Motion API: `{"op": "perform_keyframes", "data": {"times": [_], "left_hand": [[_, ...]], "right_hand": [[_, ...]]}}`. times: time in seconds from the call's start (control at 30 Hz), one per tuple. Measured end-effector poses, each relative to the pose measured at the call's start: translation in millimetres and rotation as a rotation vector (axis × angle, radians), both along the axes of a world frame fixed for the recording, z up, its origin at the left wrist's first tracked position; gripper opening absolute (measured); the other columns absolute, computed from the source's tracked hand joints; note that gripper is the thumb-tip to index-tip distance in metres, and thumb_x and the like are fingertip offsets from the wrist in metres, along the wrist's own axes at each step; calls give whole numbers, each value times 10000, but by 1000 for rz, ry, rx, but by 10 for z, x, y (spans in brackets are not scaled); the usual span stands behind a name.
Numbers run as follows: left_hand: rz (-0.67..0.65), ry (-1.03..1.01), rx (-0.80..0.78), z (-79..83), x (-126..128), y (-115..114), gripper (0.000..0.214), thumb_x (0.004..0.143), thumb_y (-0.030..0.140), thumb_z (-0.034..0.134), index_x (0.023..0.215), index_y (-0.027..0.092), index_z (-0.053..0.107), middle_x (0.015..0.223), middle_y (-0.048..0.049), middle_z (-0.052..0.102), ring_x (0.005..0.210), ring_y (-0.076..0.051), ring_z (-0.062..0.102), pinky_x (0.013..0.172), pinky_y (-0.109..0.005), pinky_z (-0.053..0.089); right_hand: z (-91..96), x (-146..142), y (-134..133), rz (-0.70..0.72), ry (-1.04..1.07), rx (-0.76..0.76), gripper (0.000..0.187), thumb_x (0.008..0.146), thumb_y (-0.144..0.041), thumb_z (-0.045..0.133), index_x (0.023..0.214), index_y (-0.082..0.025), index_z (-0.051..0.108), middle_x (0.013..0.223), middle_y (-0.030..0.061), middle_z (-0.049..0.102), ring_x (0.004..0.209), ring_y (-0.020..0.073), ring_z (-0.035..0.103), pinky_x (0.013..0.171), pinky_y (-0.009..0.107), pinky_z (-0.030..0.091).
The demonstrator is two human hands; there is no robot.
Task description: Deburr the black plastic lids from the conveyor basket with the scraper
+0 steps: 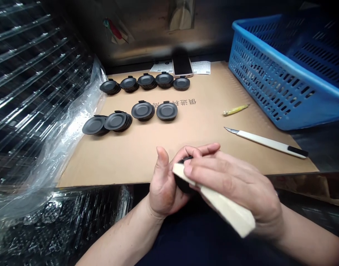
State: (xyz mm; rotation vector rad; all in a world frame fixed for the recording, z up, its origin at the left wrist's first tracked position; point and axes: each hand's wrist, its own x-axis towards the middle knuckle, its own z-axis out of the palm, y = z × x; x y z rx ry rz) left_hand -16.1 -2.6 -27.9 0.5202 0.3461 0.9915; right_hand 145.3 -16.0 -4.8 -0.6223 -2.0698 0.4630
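Note:
My left hand (pixel 165 184) is closed around a small black round part (pixel 183 183), mostly hidden between my fingers, at the near edge of the cardboard sheet (pixel 213 147). My right hand (pixel 238 181) grips a pale flat wooden stick (pixel 224 207) and presses its end against the black part. Both hands meet just in front of me. Farther back on the cardboard lie two rows of similar black round parts, a near row (pixel 141 111) and a far row (pixel 145 81), some stacked.
A blue plastic basket (pixel 285 74) stands at the right. A white utility knife (pixel 266 142) and a small yellow tool (pixel 236 109) lie near it. A phone (pixel 182 65) and paper labels rest at the back. Clear plastic trays (pixel 33 92) and wrapping fill the left.

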Motion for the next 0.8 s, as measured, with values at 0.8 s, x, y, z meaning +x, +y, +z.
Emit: {"op": "perform_keyframes", "data": {"times": [0.8], "left_hand": [[-53, -174, -202, 140, -56, -81, 467, 1017, 441, 532, 1322, 110, 659, 1552, -143, 536, 1477, -292, 461, 1230, -401, 378]], "right_hand": [[-244, 238, -82, 32, -357, 272, 434, 1021, -80, 415, 1428, -67, 566, 1543, 139, 521, 1517, 260, 373, 1263, 486, 321]]}}
